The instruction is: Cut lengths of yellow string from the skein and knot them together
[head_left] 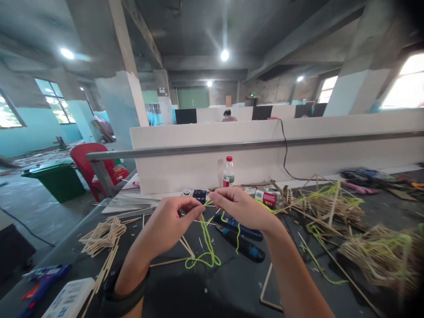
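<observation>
Both hands meet near the middle of the view, above the dark table. My left hand (179, 218) pinches a yellow-green string (207, 240), which hangs below it and ends in loops on the tabletop. Close by on the right, my right hand (236, 205) is also closed on the string, and a loose end dangles beneath the palm. A short stretch of string spans the gap between the fingertips. Behind the hands stands a small device with a lit clock display (199, 195). Under the right hand lie dark blue-and-black tools (243, 245), partly covered.
Thin wooden sticks (104, 236) are heaped at left; larger bundles with green string (380, 251) fill the right. A glue gun (44, 287) and white box (69, 300) lie front left. An upright bottle (228, 172) stands by the white partition (185, 172).
</observation>
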Demonstrator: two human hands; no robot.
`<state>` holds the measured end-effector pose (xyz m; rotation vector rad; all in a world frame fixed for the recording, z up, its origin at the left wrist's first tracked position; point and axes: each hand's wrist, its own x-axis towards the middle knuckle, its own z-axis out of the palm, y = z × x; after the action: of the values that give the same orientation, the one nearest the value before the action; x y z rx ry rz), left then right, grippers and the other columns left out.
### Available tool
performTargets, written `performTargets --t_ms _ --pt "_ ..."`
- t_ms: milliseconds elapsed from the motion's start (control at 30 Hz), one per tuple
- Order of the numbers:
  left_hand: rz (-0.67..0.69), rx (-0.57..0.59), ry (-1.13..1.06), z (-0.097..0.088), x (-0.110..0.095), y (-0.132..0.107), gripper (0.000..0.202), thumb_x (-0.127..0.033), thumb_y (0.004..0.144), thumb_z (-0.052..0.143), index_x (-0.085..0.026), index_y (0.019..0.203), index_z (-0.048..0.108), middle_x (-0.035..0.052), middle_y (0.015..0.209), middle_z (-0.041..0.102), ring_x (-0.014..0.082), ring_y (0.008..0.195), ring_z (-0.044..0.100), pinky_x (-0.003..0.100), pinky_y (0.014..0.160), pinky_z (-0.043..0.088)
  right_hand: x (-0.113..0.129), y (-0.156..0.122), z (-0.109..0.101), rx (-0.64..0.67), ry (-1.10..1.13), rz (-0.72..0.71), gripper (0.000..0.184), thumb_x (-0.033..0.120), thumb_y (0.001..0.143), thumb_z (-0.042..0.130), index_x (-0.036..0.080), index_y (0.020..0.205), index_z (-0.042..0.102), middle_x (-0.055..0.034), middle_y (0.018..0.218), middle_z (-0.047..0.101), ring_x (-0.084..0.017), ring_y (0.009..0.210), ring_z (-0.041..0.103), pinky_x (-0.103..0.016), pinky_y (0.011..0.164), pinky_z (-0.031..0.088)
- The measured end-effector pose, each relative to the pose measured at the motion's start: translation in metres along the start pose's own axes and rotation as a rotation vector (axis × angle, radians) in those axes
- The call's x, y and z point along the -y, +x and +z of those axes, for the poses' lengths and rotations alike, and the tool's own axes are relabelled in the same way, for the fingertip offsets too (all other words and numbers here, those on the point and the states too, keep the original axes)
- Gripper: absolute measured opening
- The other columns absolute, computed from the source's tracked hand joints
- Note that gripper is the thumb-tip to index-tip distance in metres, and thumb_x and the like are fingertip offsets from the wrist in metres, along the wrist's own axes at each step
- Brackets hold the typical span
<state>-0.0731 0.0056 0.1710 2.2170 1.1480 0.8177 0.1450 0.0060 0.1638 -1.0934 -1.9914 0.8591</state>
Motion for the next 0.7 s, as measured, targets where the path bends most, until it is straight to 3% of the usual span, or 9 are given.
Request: performTargets --t_ms 167,333,400,500,600,700 --pt "-0.049 0.032 0.091 -0.012 0.009 -0.004 0.029 -0.046 0.090 0.057 -0.022 0.083 0.071 -0.0010 0.073 0.068 0.0147 0.069 0.056 0.026 0.064 0.041 -0.003 0.001 -0.003 -0.054 0.050 -0.033 0.046 0.055 0.101 0.041 0.022 0.070 0.036 0.0051 0.065 0.022 -0.011 0.055 0.022 -0.031 0.052 0.020" --pt "-0.216 0.249 0.238 -0.019 0.031 -0.010 0.031 -0.048 0.085 0.060 -0.021 0.075 0.073 -0.0003 0.064 0.066 0.0153 0.061 0.057 0.027 0.056 0.037 -0.006 0.000 -0.007 -0.121 0.135 -0.046 0.045 0.052 0.102 0.041 0.022 0.069 0.037 0.0059 0.063 0.022 -0.010 0.053 0.019 -0.030 0.051 0.019" --pt "-0.264 0.279 0.301 -0.021 0.037 -0.012 0.032 -0.049 0.082 0.062 -0.021 0.071 0.073 0.0010 0.063 0.067 0.0166 0.060 0.059 0.028 0.056 0.038 -0.006 -0.001 -0.007 -0.142 0.150 -0.038 0.045 0.053 0.102 0.041 0.022 0.070 0.039 0.0061 0.062 0.022 -0.010 0.052 0.020 -0.030 0.051 0.019" --pt "-0.185 0.146 0.265 -0.020 0.034 -0.011 0.032 -0.051 0.080 0.067 -0.023 0.092 0.076 0.0036 0.083 0.074 0.0201 0.074 0.065 0.030 0.065 0.045 -0.003 -0.001 -0.004 -0.114 0.119 -0.035 0.045 0.053 0.102 0.040 0.022 0.070 0.040 0.0057 0.063 0.024 -0.010 0.054 0.022 -0.030 0.052 0.021" --pt "-0.026 -0.049 0.101 -0.013 0.018 -0.008 0.047 -0.050 0.085 0.065 -0.030 0.127 0.064 0.0051 0.119 0.070 0.0222 0.101 0.066 0.029 0.074 0.051 0.003 -0.002 0.001 -0.018 0.048 -0.024 0.044 0.053 0.101 0.042 0.022 0.070 0.040 0.0050 0.064 0.027 -0.011 0.055 0.026 -0.029 0.052 0.022" --pt "0.058 -0.072 -0.014 -0.003 0.003 -0.004 0.041 -0.046 0.091 0.060 -0.031 0.129 0.062 0.0039 0.119 0.070 0.0207 0.104 0.065 0.027 0.074 0.052 0.007 -0.003 0.004 0.057 0.010 -0.029 0.042 0.053 0.100 0.042 0.021 0.072 0.044 0.0045 0.064 0.030 -0.011 0.056 0.029 -0.029 0.052 0.024"
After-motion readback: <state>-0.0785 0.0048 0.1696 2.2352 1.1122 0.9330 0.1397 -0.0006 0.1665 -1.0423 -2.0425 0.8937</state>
